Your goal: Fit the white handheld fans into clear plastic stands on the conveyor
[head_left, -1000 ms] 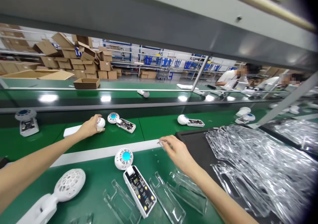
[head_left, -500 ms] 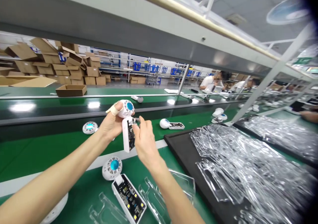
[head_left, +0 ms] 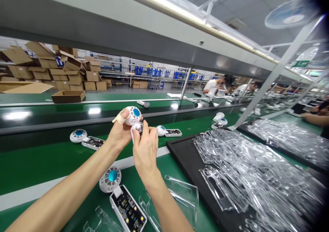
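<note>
Over the bench (head_left: 168,166), head view: a white device (head_left: 133,119) is held raised between both hands. The left hand (head_left: 120,133) grips its round head (head_left: 132,114), thumb and fingers curled about it, a grip judged to steady the device. The right hand (head_left: 146,144) pinches the handle (head_left: 132,132) below; whether a clear part sits between its fingers cannot be confirmed. A second device (head_left: 121,198) lies on the bench, circuit board (head_left: 128,208) upward, apparently to leave its inside accessible. Loose clear covers (head_left: 181,190) lie nearby; a black tray (head_left: 180,149) carries a heap of similar pieces (head_left: 246,163), presumably for right-hand reach.
</note>
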The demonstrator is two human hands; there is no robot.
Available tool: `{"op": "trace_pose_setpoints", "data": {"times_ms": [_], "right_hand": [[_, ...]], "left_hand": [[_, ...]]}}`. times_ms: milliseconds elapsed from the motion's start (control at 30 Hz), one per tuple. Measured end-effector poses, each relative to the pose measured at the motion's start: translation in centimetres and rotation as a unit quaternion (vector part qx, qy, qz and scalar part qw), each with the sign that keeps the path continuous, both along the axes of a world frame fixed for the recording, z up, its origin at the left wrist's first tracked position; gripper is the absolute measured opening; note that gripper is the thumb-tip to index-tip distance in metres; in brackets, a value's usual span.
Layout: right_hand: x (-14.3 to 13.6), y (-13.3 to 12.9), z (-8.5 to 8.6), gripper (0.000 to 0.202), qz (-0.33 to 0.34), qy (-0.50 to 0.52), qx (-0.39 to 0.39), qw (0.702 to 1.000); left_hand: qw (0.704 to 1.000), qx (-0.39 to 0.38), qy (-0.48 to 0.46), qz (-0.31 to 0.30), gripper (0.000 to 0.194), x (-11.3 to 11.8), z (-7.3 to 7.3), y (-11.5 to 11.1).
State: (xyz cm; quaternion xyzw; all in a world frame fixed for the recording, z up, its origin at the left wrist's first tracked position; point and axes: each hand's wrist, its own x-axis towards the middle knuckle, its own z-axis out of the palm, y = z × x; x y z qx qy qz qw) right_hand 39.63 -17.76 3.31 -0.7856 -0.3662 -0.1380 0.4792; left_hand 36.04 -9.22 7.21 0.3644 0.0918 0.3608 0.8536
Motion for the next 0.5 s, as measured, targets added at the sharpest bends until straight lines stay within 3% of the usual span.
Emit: {"op": "trace_pose_setpoints", "data": {"times_ms": [167,300,500], "right_hand": [[0.1,0.0,0.7,0.054,0.016,0.041,-0.008,0.999],[-0.1,-0.7,-0.6,0.062,0.037,0.028,0.015,0.999],[-0.5,-2.4,-2.7,0.067,0.182,0.146,0.030,0.972]], "left_hand": [[1.000,0.021,-0.012,0.019,0.036,-0.2,0.4,-0.2],[0.998,0.055,0.001,0.016,0.036,-0.7,0.5,-0.4],[0.997,0.071,-0.001,0.024,0.040,-1.1,1.5,-1.0]]}}
